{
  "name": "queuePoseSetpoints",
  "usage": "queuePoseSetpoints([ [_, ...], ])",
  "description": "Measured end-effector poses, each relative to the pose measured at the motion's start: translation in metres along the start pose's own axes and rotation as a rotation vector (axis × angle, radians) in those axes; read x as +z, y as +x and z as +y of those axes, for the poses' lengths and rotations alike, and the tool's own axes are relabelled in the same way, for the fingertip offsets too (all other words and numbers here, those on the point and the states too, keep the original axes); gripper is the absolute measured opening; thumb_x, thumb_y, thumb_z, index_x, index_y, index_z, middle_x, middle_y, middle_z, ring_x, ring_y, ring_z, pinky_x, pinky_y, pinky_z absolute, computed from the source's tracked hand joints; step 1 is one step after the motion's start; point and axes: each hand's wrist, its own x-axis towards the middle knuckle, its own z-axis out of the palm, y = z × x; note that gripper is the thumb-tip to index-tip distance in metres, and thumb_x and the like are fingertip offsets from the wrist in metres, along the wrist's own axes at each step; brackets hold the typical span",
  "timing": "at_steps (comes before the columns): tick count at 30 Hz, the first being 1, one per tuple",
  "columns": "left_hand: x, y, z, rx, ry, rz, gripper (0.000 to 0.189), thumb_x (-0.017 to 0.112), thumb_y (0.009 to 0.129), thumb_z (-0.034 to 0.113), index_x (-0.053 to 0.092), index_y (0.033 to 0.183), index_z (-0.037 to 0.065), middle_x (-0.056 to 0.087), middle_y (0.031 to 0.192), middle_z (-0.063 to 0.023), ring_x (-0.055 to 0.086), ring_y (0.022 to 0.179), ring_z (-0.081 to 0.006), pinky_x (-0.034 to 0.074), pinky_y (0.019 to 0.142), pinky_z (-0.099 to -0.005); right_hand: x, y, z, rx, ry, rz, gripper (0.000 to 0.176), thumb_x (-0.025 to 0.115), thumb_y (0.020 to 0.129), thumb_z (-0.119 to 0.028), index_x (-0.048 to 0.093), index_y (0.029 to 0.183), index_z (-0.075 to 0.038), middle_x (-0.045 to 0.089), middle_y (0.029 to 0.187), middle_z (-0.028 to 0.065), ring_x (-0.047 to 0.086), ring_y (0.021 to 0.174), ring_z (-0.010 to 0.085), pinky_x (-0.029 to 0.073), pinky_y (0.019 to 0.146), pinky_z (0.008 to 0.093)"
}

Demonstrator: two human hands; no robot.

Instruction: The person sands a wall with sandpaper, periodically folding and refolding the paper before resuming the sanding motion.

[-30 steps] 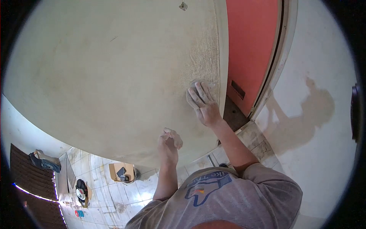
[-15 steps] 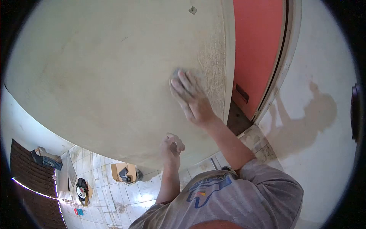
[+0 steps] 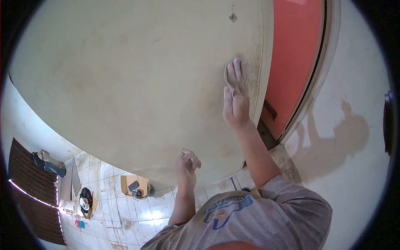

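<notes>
My right hand (image 3: 236, 93) presses against a large pale wall panel (image 3: 137, 83), close to its right edge. Under its dusty fingers is a piece of sandpaper (image 3: 227, 78), mostly hidden by the hand; only a thin edge of it shows. Lower down, my left hand (image 3: 187, 161) hovers in front of the panel's lower part. Its fingers are loosely curled and apart, dusty, with nothing visible in them. A small chipped hole (image 3: 233, 17) marks the panel above my right hand.
To the right are a red door (image 3: 291, 54) and a white wall (image 3: 358, 75) with my shadow. On the tiled floor (image 3: 162, 208) stand an open cardboard box (image 3: 143, 185), a dark bag with a white item (image 3: 85, 203) and a small red and blue object (image 3: 79, 224).
My right hand has slid up and to the right across the panel with the sandpaper, toward its edge. My left hand has barely moved. The view has shifted slightly.
</notes>
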Motion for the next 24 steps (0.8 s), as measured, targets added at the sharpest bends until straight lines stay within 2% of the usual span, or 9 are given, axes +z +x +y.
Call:
queuePoseSetpoints([
  [7,-0.012,-0.007,-0.011,-0.074,0.006,0.02,0.017,0.057,0.094,0.024,0.053,0.086,0.009,0.049,0.072,-0.0025,0.044,0.059,-0.0143,0.042,0.059,-0.0344,0.008,-0.091,0.019,-0.043,-0.1,-0.21,0.047,0.048,0.099,-0.006,0.057,0.145,-0.002,0.044,0.16,0.0221,0.035,0.151,0.0455,0.028,0.124,0.0579],
  [13,-0.006,-0.012,-0.013,-0.042,0.044,0.074,0.019,0.053,0.097,0.024,0.054,0.085,0.01,0.047,0.069,-0.0015,0.04,0.053,-0.0126,0.039,0.056,-0.0328,0.009,-0.102,0.021,0.025,-0.17,-0.207,0.049,0.046,0.1,-0.006,0.055,0.148,-0.002,0.041,0.162,0.0207,0.034,0.152,0.0432,0.027,0.125,0.0553],
  [16,-0.01,-0.014,-0.01,-0.048,0.029,0.046,0.017,0.054,0.096,0.023,0.055,0.087,0.009,0.048,0.071,-0.0017,0.042,0.055,-0.013,0.04,0.056,-0.0332,0.0,-0.073,0.034,0.089,-0.084,-0.098,0.05,0.043,0.102,-0.007,0.051,0.151,0.0,0.036,0.164,0.0241,0.03,0.154,0.0432,0.024,0.126,0.0538],
  [19,-0.011,-0.017,-0.004,-0.027,0.0,0.033,0.013,0.056,0.094,0.021,0.057,0.09,0.008,0.05,0.075,-0.0025,0.044,0.06,-0.0145,0.04,0.058,-0.0338,-0.016,-0.019,0.039,0.065,-0.097,0.089,0.05,0.042,0.104,-0.01,0.049,0.152,0.002,0.035,0.165,0.0253,0.027,0.155,0.0437,0.02,0.127,0.0527],
  [22,-0.005,-0.017,0.002,-0.008,-0.025,0.044,0.012,0.057,0.094,0.02,0.057,0.091,0.009,0.05,0.075,-0.0024,0.044,0.059,-0.0146,0.04,0.058,-0.0332,-0.015,0.002,0.037,0.046,-0.015,0.143,0.05,0.042,0.104,-0.013,0.048,0.152,0.002,0.036,0.164,0.0248,0.027,0.155,0.0444,0.02,0.127,0.053],
  [24,-0.003,-0.019,0.0,-0.012,-0.028,0.032,0.01,0.057,0.094,0.019,0.057,0.092,0.009,0.051,0.076,-0.0026,0.044,0.058,-0.0146,0.04,0.058,-0.0331,-0.009,-0.005,0.025,0.001,-0.05,0.048,0.051,0.044,0.104,-0.014,0.048,0.152,0.002,0.036,0.164,0.0249,0.026,0.155,0.0449,0.02,0.127,0.0541],
])
